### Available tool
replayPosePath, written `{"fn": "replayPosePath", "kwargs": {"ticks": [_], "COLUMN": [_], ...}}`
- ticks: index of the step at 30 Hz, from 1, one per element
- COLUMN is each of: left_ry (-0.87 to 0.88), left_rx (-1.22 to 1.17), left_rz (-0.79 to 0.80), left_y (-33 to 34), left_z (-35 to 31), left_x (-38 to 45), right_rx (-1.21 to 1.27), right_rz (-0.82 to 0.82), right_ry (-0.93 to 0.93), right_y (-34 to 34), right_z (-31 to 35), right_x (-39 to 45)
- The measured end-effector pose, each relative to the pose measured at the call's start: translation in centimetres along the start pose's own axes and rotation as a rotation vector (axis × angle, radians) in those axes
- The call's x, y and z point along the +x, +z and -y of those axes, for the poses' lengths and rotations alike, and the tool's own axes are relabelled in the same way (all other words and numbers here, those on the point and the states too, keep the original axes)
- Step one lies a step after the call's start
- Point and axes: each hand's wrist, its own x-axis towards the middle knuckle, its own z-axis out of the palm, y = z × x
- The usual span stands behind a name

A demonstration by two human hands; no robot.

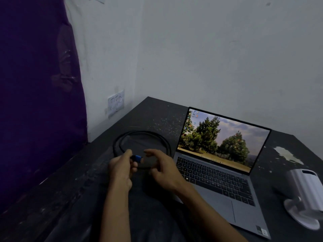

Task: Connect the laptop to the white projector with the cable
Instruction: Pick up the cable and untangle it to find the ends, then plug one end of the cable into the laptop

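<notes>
A black cable [139, 135] lies coiled on the dark table [157, 110], left of the open grey laptop [218, 180], whose screen shows trees. My left hand [122, 167] pinches the cable's blue plug [138, 158] between thumb and fingers. Just right of the plug hovers my right hand [162, 169], fingers curled and apart, holding nothing. The white projector [304, 193] stands on its round base at the right edge of the view, partly cut off.
The table sits in a corner of grey walls. A purple cloth [38, 93] hangs at the left. A small taped paper label [116, 103] is on the left wall. A patch of chipped paint [286, 154] marks the table behind the projector.
</notes>
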Motion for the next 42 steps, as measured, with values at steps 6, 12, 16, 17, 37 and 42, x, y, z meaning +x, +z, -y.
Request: {"fn": "replayPosePath", "kwargs": {"ticks": [6,12,16,17,37,42], "left_ry": [0.146,0.188,0.208,0.234,0.847,1.058], "left_rx": [0.024,0.11,0.204,0.245,0.889,0.978], "left_rz": [0.018,0.059,0.136,0.135,0.092,0.155], "left_y": [-2.5,-2.9,-2.2,-2.0,1.3,1.8], "left_z": [-0.7,-0.6,0.2,0.6,4.9,4.4], "left_x": [0.7,1.2,1.5,1.6,1.2,0.2], "right_rx": [-0.491,-0.761,-0.749,-0.729,-0.432,-0.452], "right_rz": [0.182,0.184,0.143,0.109,-0.631,-0.582], "right_ry": [-0.032,0.177,0.215,0.186,0.841,0.819], "right_y": [2.2,-1.5,-3.5,-3.5,-10.4,-9.9], "right_z": [0.1,-1.8,-2.4,-2.0,-8.1,-8.0], "right_x": [3.3,6.7,6.7,6.3,-16.7,-17.2]}}
